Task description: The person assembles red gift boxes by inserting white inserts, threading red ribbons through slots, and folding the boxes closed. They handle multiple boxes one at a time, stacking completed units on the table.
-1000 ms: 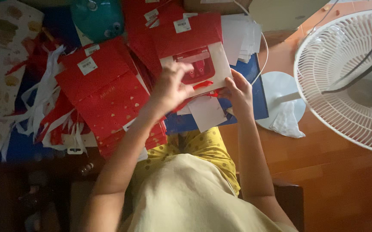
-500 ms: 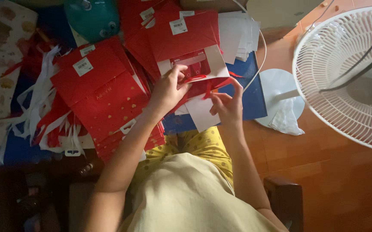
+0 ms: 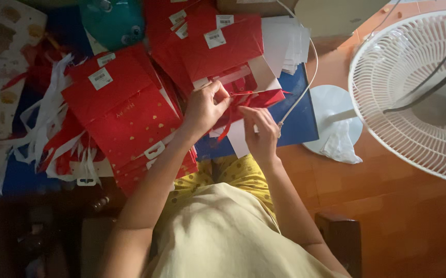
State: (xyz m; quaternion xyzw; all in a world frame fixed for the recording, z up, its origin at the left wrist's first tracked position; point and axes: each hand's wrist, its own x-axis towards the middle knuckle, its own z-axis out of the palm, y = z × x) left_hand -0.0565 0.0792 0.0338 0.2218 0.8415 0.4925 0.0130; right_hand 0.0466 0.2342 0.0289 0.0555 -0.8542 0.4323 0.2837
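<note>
Our left hand (image 3: pixel 202 109) and right hand (image 3: pixel 260 135) pinch a red paper bag (image 3: pixel 256 98) at twelve o'clock; hard pulling could tear it.

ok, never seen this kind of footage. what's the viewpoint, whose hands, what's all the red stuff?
There is no machine here. The one camera sits on a person's head and looks down at their own two bare hands. The left hand pinches the edge of a half-folded red paper bag; the right hand touches it from below. Beside them lies a stack of flat red gift bags with small white stickers, loose white ribbon handles, a pile of white cards and a blue sheet. A white floor fan stands at the right.
</note>
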